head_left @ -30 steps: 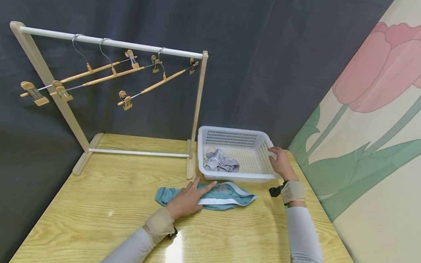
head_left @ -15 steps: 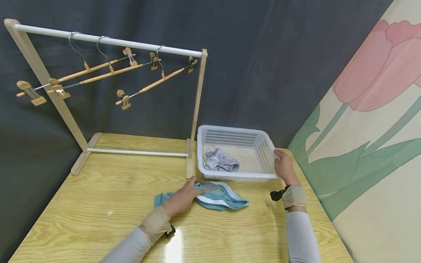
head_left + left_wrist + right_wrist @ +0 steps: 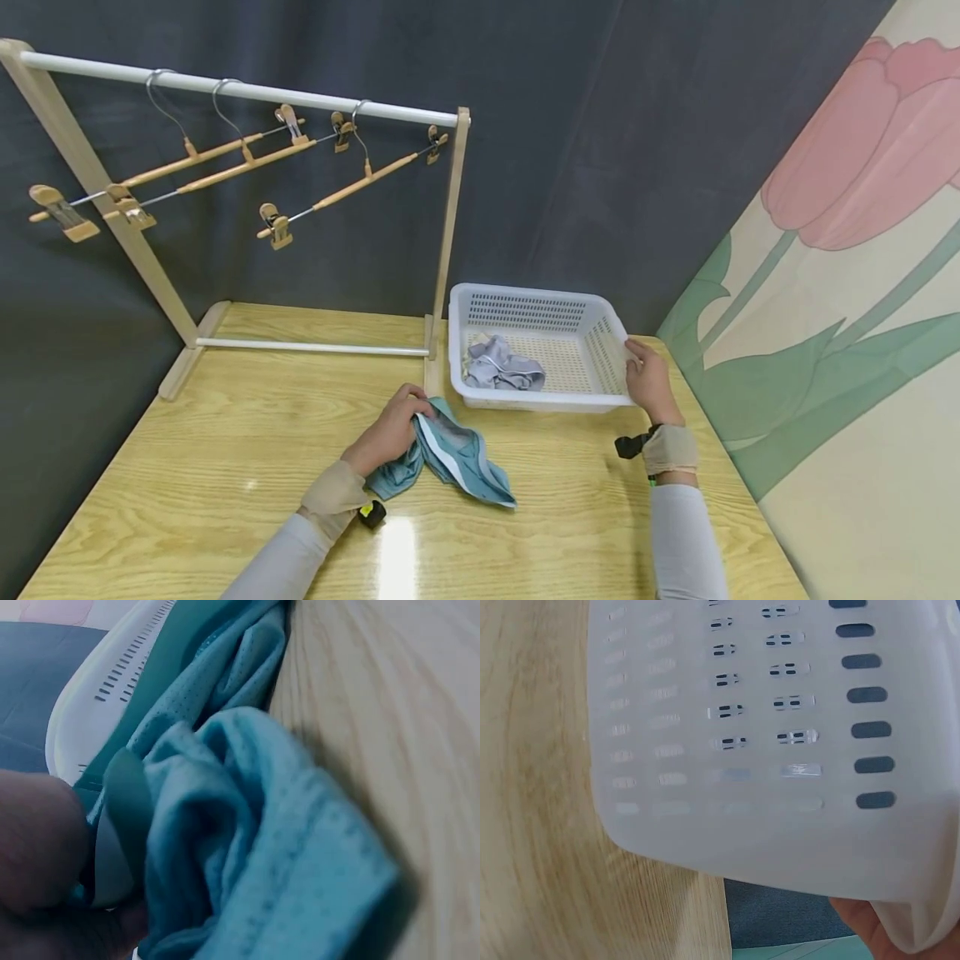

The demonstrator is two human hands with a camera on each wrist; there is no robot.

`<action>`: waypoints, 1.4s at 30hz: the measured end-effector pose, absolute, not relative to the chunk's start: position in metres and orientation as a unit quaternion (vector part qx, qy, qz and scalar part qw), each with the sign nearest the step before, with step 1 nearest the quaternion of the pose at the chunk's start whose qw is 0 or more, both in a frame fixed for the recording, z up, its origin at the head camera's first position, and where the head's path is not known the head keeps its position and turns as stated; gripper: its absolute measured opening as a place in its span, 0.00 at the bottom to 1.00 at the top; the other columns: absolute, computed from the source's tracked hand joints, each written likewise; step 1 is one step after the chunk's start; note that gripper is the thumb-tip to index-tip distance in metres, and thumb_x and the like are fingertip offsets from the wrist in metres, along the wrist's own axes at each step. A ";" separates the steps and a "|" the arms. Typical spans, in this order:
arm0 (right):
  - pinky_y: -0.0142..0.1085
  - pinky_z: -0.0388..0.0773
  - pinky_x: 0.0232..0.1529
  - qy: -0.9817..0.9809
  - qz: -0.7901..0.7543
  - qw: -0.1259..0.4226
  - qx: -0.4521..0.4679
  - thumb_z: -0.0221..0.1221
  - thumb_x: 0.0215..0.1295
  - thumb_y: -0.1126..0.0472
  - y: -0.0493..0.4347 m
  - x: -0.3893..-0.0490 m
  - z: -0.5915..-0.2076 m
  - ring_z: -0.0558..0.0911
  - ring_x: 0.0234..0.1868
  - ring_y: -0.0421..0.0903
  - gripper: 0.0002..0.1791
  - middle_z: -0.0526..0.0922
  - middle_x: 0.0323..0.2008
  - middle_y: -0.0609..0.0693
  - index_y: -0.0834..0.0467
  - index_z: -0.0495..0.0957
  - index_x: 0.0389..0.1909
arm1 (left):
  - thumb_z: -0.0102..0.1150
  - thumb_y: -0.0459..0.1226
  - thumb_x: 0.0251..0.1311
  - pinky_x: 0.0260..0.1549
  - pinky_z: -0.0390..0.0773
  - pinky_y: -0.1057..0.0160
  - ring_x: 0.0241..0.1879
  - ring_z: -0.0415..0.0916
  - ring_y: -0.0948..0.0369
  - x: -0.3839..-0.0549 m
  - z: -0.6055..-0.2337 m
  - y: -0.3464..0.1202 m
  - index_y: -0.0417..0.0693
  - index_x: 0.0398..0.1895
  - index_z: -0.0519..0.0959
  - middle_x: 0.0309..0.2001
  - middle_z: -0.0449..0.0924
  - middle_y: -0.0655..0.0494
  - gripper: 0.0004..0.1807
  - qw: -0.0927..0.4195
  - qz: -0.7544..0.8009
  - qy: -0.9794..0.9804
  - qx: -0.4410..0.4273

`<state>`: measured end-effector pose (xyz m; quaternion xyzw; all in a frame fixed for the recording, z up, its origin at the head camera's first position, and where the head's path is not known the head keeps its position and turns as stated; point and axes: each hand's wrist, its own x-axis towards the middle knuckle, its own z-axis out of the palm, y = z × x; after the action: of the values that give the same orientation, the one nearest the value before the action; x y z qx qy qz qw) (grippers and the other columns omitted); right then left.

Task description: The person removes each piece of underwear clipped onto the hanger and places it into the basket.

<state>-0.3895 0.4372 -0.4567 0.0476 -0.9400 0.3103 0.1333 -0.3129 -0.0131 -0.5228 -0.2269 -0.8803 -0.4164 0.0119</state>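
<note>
A teal garment with a white waistband (image 3: 468,462) is bunched on the table in front of the basket. My left hand (image 3: 388,429) pinches its upper edge, and the cloth trails off to the right. Close up in the left wrist view, folds of the teal garment (image 3: 262,772) lie beside the curled fingers. My right hand (image 3: 651,383) grips the right rim of a white plastic basket (image 3: 540,400). From the right wrist view, the slotted basket wall (image 3: 727,847) fills much of the picture, with fingers at the rim. A crumpled lilac-grey garment (image 3: 504,367) lies inside the basket.
Left of the basket, a wooden rack (image 3: 447,242) with a white top rail (image 3: 300,102) holds clip hangers (image 3: 341,193). Behind is a dark curtain (image 3: 570,150). A tulip-painted wall (image 3: 847,350) borders the wooden table (image 3: 247,467) on the right.
My left hand, first spread over the flat teal garment, has gathered its edge and drawn it leftward, raising and bunching it. My right hand has closed onto the basket's right rim.
</note>
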 end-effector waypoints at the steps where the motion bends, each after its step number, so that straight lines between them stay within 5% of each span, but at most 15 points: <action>1: 0.66 0.64 0.66 -0.939 0.312 0.134 0.048 0.45 0.73 0.75 0.438 -0.390 -0.457 0.67 0.68 0.74 0.24 0.65 0.70 0.75 0.77 0.65 0.68 | 0.37 0.15 0.54 0.54 0.76 0.46 0.54 0.73 0.46 -0.313 -0.522 -0.013 0.38 0.35 0.85 0.52 0.72 0.39 0.25 0.018 -0.418 -0.880 -0.223; 8: 0.67 0.64 0.66 -0.936 0.321 0.142 0.041 0.45 0.73 0.75 0.438 -0.390 -0.458 0.67 0.68 0.74 0.24 0.66 0.69 0.75 0.77 0.66 0.67 | 0.54 0.38 0.70 0.51 0.75 0.48 0.49 0.72 0.49 -0.307 -0.511 -0.009 0.43 0.24 0.79 0.50 0.73 0.42 0.15 0.008 -0.437 -0.874 -0.211; 13: 0.66 0.64 0.67 -0.936 0.321 0.141 0.034 0.45 0.73 0.76 0.437 -0.390 -0.458 0.67 0.68 0.74 0.23 0.66 0.69 0.75 0.77 0.67 0.67 | 0.74 0.55 0.52 0.45 0.76 0.54 0.46 0.70 0.55 -0.299 -0.511 -0.004 0.48 0.33 0.77 0.52 0.66 0.49 0.23 -0.040 -0.377 -0.898 -0.222; 16: 0.66 0.64 0.67 -0.936 0.322 0.141 0.034 0.45 0.73 0.76 0.436 -0.391 -0.459 0.68 0.68 0.73 0.23 0.66 0.69 0.74 0.77 0.67 0.67 | 0.78 0.44 0.47 0.43 0.76 0.55 0.45 0.70 0.54 -0.298 -0.513 -0.003 0.46 0.32 0.76 0.50 0.67 0.47 0.19 -0.027 -0.346 -0.903 -0.255; 20: 0.66 0.65 0.67 -0.934 0.326 0.139 0.034 0.45 0.73 0.75 0.435 -0.390 -0.459 0.68 0.68 0.73 0.23 0.66 0.69 0.74 0.77 0.67 0.67 | 0.70 0.26 0.41 0.38 0.72 0.57 0.40 0.67 0.56 -0.297 -0.515 -0.005 0.44 0.32 0.75 0.42 0.68 0.50 0.16 -0.003 -0.337 -0.896 -0.289; 26: 0.65 0.69 0.63 -0.935 0.326 0.138 0.029 0.45 0.74 0.74 0.436 -0.390 -0.461 0.71 0.66 0.72 0.24 0.68 0.69 0.73 0.76 0.66 0.68 | 0.58 0.16 0.52 0.41 0.72 0.59 0.40 0.67 0.58 -0.297 -0.514 -0.008 0.45 0.44 0.74 0.41 0.68 0.54 0.21 -0.008 -0.345 -0.879 -0.328; 32: 0.65 0.73 0.60 -0.931 0.328 0.155 0.034 0.45 0.74 0.74 0.435 -0.391 -0.461 0.74 0.63 0.72 0.23 0.69 0.67 0.73 0.76 0.67 0.67 | 0.49 0.11 0.53 0.40 0.70 0.60 0.40 0.65 0.58 -0.300 -0.509 -0.012 0.50 0.34 0.77 0.41 0.65 0.55 0.24 -0.025 -0.346 -0.875 -0.337; 42: 0.64 0.74 0.59 -0.925 0.340 0.163 0.036 0.44 0.74 0.75 0.435 -0.389 -0.463 0.74 0.63 0.72 0.23 0.69 0.68 0.73 0.77 0.67 0.67 | 0.60 0.20 0.62 0.42 0.74 0.56 0.44 0.70 0.54 -0.301 -0.507 -0.017 0.51 0.35 0.78 0.49 0.67 0.48 0.15 -0.017 -0.358 -0.893 -0.271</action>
<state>-0.3886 0.4346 -0.4628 0.0359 -0.9255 0.3403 0.1627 -0.3014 -0.0169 -0.5071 -0.2706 -0.8933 -0.3584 -0.0169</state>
